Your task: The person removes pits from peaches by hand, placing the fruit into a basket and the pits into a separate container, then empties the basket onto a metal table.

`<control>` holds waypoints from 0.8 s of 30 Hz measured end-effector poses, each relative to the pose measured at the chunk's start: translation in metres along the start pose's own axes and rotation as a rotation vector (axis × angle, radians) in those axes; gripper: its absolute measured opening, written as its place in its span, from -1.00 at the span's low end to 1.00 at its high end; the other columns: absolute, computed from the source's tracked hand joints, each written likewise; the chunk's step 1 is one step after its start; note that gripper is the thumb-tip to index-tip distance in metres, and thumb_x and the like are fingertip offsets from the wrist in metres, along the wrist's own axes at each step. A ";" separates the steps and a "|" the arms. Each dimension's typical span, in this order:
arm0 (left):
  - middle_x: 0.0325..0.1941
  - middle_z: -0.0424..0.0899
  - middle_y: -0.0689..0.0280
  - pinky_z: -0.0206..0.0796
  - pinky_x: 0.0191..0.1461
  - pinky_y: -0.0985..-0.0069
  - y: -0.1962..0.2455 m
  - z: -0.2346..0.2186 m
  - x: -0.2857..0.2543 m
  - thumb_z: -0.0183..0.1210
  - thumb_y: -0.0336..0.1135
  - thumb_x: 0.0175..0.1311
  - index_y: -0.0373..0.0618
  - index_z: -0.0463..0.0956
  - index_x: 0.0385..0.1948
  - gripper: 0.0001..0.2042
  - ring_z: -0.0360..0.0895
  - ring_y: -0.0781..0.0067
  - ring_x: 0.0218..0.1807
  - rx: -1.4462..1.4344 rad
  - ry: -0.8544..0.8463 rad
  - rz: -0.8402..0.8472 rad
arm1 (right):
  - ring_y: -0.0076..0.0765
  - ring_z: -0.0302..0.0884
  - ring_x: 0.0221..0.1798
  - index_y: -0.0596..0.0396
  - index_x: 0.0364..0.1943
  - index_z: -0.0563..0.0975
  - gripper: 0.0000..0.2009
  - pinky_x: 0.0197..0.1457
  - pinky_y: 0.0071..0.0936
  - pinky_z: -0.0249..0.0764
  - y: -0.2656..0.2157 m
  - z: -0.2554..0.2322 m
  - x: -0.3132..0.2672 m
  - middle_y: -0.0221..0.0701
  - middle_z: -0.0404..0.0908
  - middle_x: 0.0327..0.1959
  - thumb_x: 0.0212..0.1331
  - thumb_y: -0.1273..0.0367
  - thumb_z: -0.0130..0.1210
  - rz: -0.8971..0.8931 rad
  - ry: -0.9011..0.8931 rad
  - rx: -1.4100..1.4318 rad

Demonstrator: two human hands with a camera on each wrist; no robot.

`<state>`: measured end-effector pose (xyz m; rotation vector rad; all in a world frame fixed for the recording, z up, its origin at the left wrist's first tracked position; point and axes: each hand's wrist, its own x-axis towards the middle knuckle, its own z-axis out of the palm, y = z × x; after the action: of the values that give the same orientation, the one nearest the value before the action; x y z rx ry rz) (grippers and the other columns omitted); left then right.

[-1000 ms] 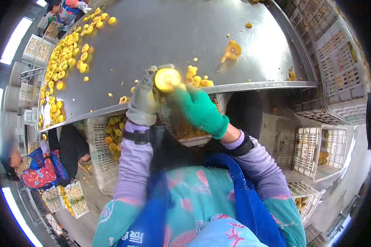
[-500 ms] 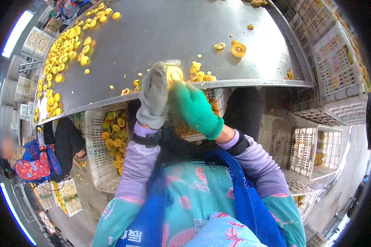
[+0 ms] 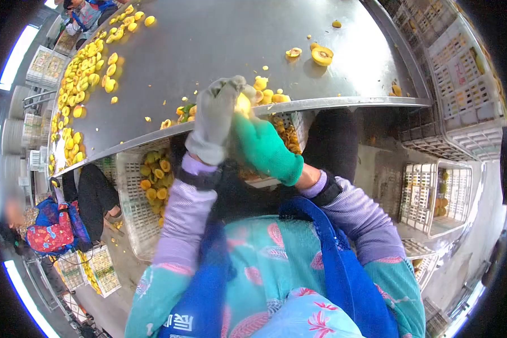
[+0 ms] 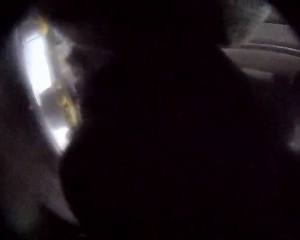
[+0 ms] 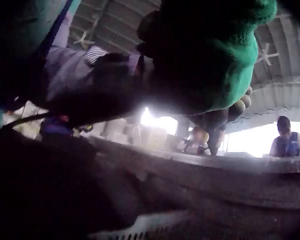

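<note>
In the head view my left hand [image 3: 215, 115], in a grey glove, grips a yellow peach half [image 3: 243, 105] above the table's near edge. My right hand [image 3: 271, 149], in a green glove, is curled close against the fruit from the right. Its fingertips overlap the peach, and I cannot tell what small thing it grips inside the fist. The green glove [image 5: 242, 65] looms large in the right wrist view. Mostly darkness fills the left wrist view. Just beyond the hands, yellow fruit pieces [image 3: 277, 98] lie along the metal table [image 3: 208, 45].
Many peach halves [image 3: 84, 84] line the table's left side. A larger cut half [image 3: 321, 56] lies at right. Below the edge stand a crate of peaches [image 3: 130, 225] and a container of brown-orange scraps [image 3: 284, 134]. Crates [image 3: 462, 79] are stacked right; a person [image 3: 50, 225] sits left.
The peach half, earlier facing up in the left hand, is now more enclosed between both hands. A loose piece and a cut half have come apart and settled on the table at right.
</note>
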<state>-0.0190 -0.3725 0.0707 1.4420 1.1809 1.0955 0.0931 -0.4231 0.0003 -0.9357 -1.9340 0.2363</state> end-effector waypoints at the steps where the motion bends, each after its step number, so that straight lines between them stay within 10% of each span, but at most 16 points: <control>1: -0.40 0.63 0.27 0.39 -0.23 0.55 -0.001 -0.002 0.004 0.00 -0.06 0.38 -0.23 0.57 -0.35 -0.63 0.55 0.50 -0.34 -0.007 -0.064 -0.016 | -0.05 0.41 -0.50 0.22 -0.10 0.45 -0.72 -0.42 -0.24 0.37 0.002 0.002 -0.003 -0.16 0.47 -0.47 0.16 0.35 0.07 -0.005 0.071 0.040; 4: -0.45 0.61 0.32 0.35 -0.27 0.57 0.012 0.000 0.010 0.02 -0.11 0.34 -0.18 0.57 -0.41 -0.68 0.52 0.58 -0.37 -0.163 -0.157 -0.193 | -0.23 0.34 -0.61 0.13 -0.28 0.47 -0.67 -0.50 -0.34 0.33 -0.007 -0.007 0.011 -0.32 0.40 -0.61 0.30 0.11 -0.02 0.363 0.155 0.539; 7: -0.48 0.60 0.33 0.35 -0.28 0.59 0.005 -0.003 0.020 0.04 -0.11 0.33 -0.17 0.57 -0.43 -0.69 0.51 0.58 -0.38 0.088 -0.282 -0.055 | -0.40 0.26 -0.67 0.02 -0.40 0.45 -0.55 -0.54 -0.42 0.28 -0.042 -0.045 0.031 -0.46 0.31 -0.70 0.34 -0.07 -0.13 1.178 -0.062 1.546; 10: -0.48 0.60 0.31 0.33 -0.29 0.62 0.016 -0.012 0.034 0.05 -0.12 0.32 -0.17 0.57 -0.41 -0.70 0.51 0.58 -0.38 0.559 -0.674 0.170 | -0.49 0.20 -0.69 -0.08 -0.43 0.43 -0.54 -0.56 -0.49 0.20 -0.034 -0.038 0.024 -0.56 0.26 -0.72 0.33 -0.13 -0.19 1.202 -0.164 2.058; 14: -0.32 0.67 0.25 0.45 -0.18 0.51 -0.034 -0.011 0.025 0.02 -0.09 0.33 -0.14 0.56 -0.28 -0.70 0.58 0.42 -0.32 -0.859 -0.249 -0.403 | -0.58 0.14 -0.70 -0.14 -0.43 0.42 -0.54 -0.59 -0.53 0.13 -0.026 -0.028 0.032 -0.65 0.23 -0.73 0.32 -0.17 -0.22 1.043 -0.303 2.579; 15: -0.31 0.67 0.25 0.46 -0.16 0.50 -0.030 -0.016 0.016 0.02 -0.09 0.34 -0.14 0.55 -0.27 -0.70 0.59 0.40 -0.31 -0.801 -0.091 -0.311 | -0.59 0.14 -0.70 -0.14 -0.42 0.43 -0.54 -0.59 -0.53 0.11 -0.028 -0.025 0.034 -0.66 0.23 -0.73 0.32 -0.17 -0.22 0.973 -0.315 2.683; 18: -0.27 0.68 0.23 0.48 -0.13 0.45 -0.028 -0.047 -0.023 -0.01 -0.13 0.38 -0.14 0.52 -0.21 -0.73 0.60 0.37 -0.27 -0.738 0.404 -0.255 | -0.60 0.15 -0.72 -0.13 -0.42 0.40 -0.56 -0.62 -0.58 0.14 -0.038 -0.039 0.027 -0.65 0.25 -0.73 0.33 -0.15 -0.20 1.045 -0.505 2.366; 19: -0.29 0.66 0.25 0.46 -0.12 0.46 -0.028 -0.081 -0.042 -0.04 -0.18 0.40 -0.15 0.54 -0.23 -0.75 0.58 0.40 -0.23 0.026 0.371 -0.173 | -0.61 0.16 -0.73 -0.13 -0.43 0.39 -0.56 -0.63 -0.59 0.14 -0.040 -0.044 0.023 -0.65 0.26 -0.73 0.33 -0.15 -0.20 1.062 -0.536 2.192; 22: -0.26 0.65 0.29 0.37 -0.05 0.52 -0.006 -0.142 -0.049 0.07 -0.25 0.35 -0.24 0.59 -0.22 -0.76 0.53 0.50 -0.17 0.811 0.309 -0.244 | -0.56 0.28 -0.73 -0.12 -0.42 0.38 -0.55 -0.67 -0.56 0.27 -0.005 -0.011 -0.026 -0.60 0.32 -0.72 0.30 -0.17 -0.16 1.484 -0.422 2.014; 24: -0.23 0.66 0.28 0.36 -0.01 0.51 0.020 -0.098 -0.002 0.08 -0.25 0.33 -0.20 0.60 -0.18 -0.76 0.53 0.50 -0.16 0.699 0.288 -0.089 | -0.51 0.30 -0.74 -0.12 -0.40 0.39 -0.55 -0.69 -0.53 0.29 -0.003 -0.013 -0.038 -0.57 0.34 -0.72 0.28 -0.18 -0.14 1.568 -0.357 1.837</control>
<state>-0.1127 -0.3644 0.1057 1.7537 1.9467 0.8806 0.1119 -0.4539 -0.0167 -0.7061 -0.0990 2.5065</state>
